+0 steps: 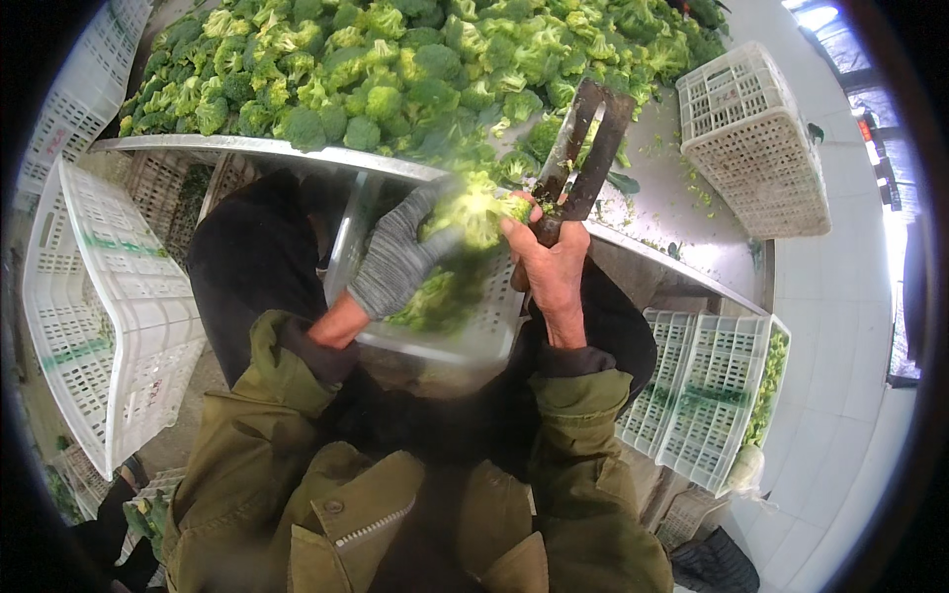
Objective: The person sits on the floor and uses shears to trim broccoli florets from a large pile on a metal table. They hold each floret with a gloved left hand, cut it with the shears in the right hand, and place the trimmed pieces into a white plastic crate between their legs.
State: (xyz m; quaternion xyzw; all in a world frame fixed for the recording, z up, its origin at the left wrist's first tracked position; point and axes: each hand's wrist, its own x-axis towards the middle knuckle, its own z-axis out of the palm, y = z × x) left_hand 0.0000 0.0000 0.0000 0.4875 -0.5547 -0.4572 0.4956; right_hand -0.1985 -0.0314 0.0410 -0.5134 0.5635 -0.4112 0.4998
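Note:
My left hand (pixel 390 252), in a grey knit glove, holds a pale green broccoli piece (pixel 468 211), which is hazy in the picture. My bare right hand (pixel 552 262) grips the handle of a broad, dark, slotted blade (pixel 603 148) that points up and right; its thumb rests by the broccoli. Below both hands, between my knees, sits a pale perforated crate (pixel 487 316) with blurred green pieces in it. A large heap of broccoli florets (pixel 386 69) lies on the metal table beyond my hands.
The table's metal rim (pixel 198 141) runs across in front of me. An upturned white crate (pixel 751 148) stands on its right part, among green scraps. More white crates stand at left (pixel 138 306) and lower right (pixel 692 395), the latter beside green pieces. A white tiled surface runs along the right.

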